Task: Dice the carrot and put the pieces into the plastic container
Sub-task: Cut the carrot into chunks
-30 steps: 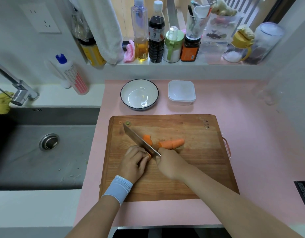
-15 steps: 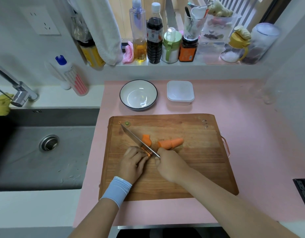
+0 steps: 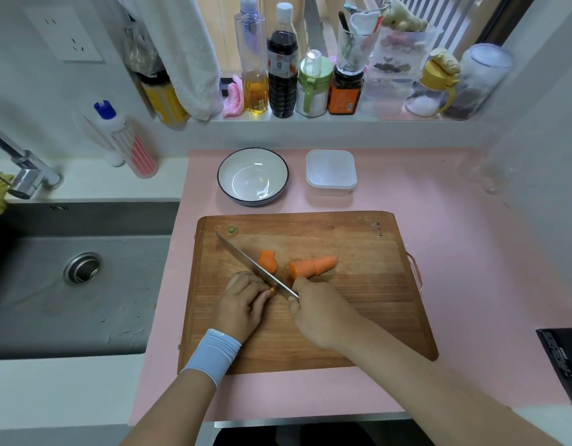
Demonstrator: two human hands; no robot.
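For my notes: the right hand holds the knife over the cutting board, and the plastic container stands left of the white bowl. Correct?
One error: the head view shows the plastic container right of the white bowl, not left. The right hand does hold the knife over the cutting board.

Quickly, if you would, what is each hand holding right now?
Left hand: fingers curled on a carrot piece.
Right hand: grips the knife.
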